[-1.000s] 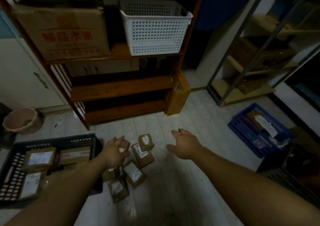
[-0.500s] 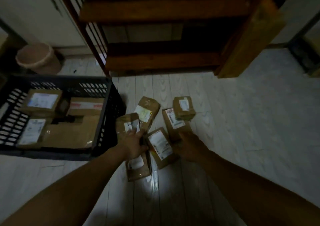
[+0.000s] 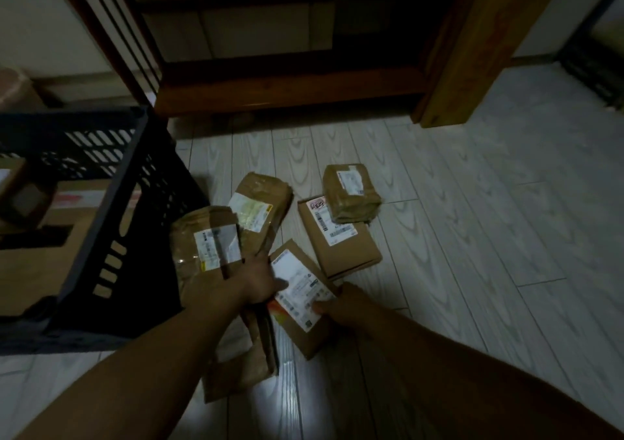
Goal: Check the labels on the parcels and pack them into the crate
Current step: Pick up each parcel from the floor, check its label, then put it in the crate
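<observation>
Several brown parcels with white labels lie on the pale floor. My left hand point(image 3: 258, 282) and my right hand point(image 3: 341, 308) hold one flat parcel point(image 3: 299, 292) by its left and right edges, both thumbs on its label. A taped parcel point(image 3: 209, 243) lies just left of my left hand, with another point(image 3: 260, 203) behind it. A flat box point(image 3: 341, 247) and a small taped parcel point(image 3: 351, 193) lie beyond. One more parcel point(image 3: 243, 355) is partly hidden under my left forearm. The black slotted crate point(image 3: 111, 203) stands at the left with parcels inside.
A dark wooden shelf unit point(image 3: 287, 91) stands right behind the parcels, with a lighter wooden board point(image 3: 472, 51) leaning at its right. A pinkish bucket point(image 3: 13, 91) shows at the far left edge and a dark crate point(image 3: 594, 78) at the far right.
The view has tilted down and closed in on the parcels. Both hands dropped from above the pile and now hold the flat labelled parcel at its two edges.
</observation>
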Available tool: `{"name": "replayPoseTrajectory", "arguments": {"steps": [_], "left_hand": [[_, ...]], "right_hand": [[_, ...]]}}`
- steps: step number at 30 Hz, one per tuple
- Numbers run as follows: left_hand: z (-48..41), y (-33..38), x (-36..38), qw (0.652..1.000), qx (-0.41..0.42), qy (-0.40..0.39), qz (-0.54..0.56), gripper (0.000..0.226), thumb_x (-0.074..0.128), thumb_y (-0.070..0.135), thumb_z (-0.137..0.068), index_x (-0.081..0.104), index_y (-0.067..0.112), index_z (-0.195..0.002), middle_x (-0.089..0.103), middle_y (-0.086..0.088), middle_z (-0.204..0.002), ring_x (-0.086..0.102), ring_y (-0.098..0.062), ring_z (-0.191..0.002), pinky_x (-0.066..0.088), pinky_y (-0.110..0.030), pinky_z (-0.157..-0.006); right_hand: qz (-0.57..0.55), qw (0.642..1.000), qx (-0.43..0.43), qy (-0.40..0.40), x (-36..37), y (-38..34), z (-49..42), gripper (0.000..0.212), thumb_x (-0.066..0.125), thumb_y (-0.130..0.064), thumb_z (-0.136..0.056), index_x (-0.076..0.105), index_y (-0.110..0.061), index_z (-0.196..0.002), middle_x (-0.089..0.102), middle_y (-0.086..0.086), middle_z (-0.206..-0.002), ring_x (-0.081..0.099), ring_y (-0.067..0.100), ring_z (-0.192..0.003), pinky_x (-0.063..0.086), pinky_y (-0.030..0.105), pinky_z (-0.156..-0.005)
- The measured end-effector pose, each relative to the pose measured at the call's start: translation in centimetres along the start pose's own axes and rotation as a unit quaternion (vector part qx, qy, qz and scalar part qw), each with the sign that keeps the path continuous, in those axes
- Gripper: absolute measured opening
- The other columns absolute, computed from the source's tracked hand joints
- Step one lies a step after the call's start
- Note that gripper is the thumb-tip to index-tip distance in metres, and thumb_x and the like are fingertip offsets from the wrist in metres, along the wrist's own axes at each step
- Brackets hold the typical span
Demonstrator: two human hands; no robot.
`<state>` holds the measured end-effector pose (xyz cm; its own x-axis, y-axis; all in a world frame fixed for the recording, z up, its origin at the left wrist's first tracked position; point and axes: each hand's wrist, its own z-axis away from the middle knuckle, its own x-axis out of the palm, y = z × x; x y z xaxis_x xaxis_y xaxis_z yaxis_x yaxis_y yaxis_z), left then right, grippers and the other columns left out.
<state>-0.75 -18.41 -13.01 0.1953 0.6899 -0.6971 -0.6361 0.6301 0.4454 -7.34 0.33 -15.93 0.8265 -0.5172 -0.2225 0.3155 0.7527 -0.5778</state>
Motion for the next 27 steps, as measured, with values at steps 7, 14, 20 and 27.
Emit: {"name": "replayPoseTrajectory", "arguments": {"steps": [7, 14, 20, 27], "left_hand": [[3.4, 1.4, -5.9, 0.949, 0.029, 0.104, 0.295, 0.057, 0.074, 0.025, -0.079, 0.040, 0.028, -0.124, 0.062, 0.000, -0.113, 0.065, -0.011, -0.086, 0.052, -0.022, -0.060], [7.6, 5.2, -12.9, 0.864, 0.148, 0.170, 0.451, 0.060, 0.065, 0.020, -0.087, 0.023, 0.046, -0.122, 0.058, 0.011, -0.109, 0.069, -0.013, -0.087, 0.058, -0.031, -0.073], [10.3, 7.8, -14.9, 0.831, 0.222, 0.224, 0.458, 0.059, 0.054, 0.020, -0.093, 0.025, 0.057, -0.129, 0.061, 0.011, -0.120, 0.062, -0.016, -0.109, 0.048, -0.046, -0.097], [13.3, 9.1, -17.4, 0.817, 0.281, 0.287, 0.414, 0.060, 0.055, 0.022, -0.090, 0.028, 0.071, -0.113, 0.062, 0.032, -0.102, 0.062, 0.002, -0.100, 0.054, -0.015, -0.073]], "right_hand": [[-0.025, 0.983, -0.152, 0.099, -6.5, -7.7, 3.3, 0.071, 0.084, -0.036, -0.062, 0.052, -0.026, -0.124, 0.066, -0.007, -0.110, 0.064, 0.006, -0.084, 0.055, 0.026, -0.068], [-0.092, 0.901, -0.325, 0.272, -9.0, -15.3, 8.7, 0.077, 0.075, -0.045, -0.073, 0.034, -0.034, -0.138, 0.054, -0.011, -0.117, 0.054, -0.003, -0.076, 0.045, 0.019, -0.057], [-0.137, 0.822, -0.484, 0.266, -7.2, -18.0, 12.6, 0.069, 0.068, -0.030, -0.083, 0.028, -0.059, -0.132, 0.056, -0.043, -0.097, 0.058, -0.016, -0.089, 0.050, 0.009, -0.057], [-0.164, 0.773, -0.550, 0.270, -7.0, -19.3, 15.7, 0.075, 0.066, -0.039, -0.077, 0.024, -0.052, -0.138, 0.058, -0.034, -0.108, 0.062, -0.004, -0.098, 0.054, 0.016, -0.065]]}}
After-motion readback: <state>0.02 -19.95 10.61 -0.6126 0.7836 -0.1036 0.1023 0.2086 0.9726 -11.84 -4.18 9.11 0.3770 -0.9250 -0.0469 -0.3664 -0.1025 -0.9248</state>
